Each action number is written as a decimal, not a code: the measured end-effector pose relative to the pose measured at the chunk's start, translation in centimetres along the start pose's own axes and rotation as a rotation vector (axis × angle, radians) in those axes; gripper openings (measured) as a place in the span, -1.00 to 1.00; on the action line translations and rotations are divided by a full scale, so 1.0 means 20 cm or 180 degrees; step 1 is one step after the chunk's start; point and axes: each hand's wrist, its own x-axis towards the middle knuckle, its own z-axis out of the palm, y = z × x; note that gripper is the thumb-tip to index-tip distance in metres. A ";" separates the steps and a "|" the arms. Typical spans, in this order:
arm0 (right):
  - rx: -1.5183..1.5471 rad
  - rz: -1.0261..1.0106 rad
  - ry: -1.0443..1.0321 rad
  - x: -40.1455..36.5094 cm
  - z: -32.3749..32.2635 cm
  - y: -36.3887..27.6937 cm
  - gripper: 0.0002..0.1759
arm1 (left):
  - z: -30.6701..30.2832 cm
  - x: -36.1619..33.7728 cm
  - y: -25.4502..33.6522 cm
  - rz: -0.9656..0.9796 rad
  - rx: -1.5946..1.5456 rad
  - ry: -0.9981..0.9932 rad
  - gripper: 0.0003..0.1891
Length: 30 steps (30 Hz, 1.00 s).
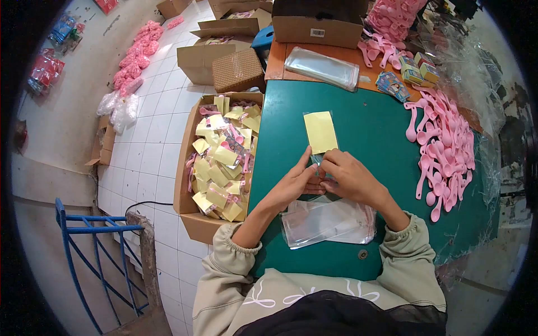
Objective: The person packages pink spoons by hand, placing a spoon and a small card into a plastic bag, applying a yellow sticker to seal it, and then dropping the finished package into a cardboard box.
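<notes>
In the head view, a clear plastic bag (317, 159) with a yellow card (321, 133) in its far end lies over the green table. My left hand (298, 180) pinches the bag's near end from the left. My right hand (348, 177) closes on the same end from the right, its fingers bent. The fingers hide most of that end, so whether anything else is inside cannot be made out. Just below my hands lies a loose stack of clear plastic bags (330, 223).
A heap of pink spoons (443, 148) covers the table's right side. At the left edge stands a cardboard box (193, 224) full of packed yellow cards and pink spoons. Farther back are a pack of clear bags (322, 67), printed cards (392, 85) and an open carton (316, 22).
</notes>
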 end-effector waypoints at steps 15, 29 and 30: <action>0.1472 0.0241 -0.0272 -0.11 -0.20 0.04 -0.83 | -0.03 0.05 -0.03 0.0299 0.0235 0.0187 -0.28; 0.0217 0.0203 -0.0214 -0.01 0.02 -0.07 -0.74 | -0.05 -0.06 -0.01 -0.0060 0.0201 -0.0038 -0.35; 0.0176 0.0173 -0.0173 -0.01 0.02 -0.07 -0.74 | -0.05 -0.06 -0.02 -0.0087 0.0156 -0.0007 -0.35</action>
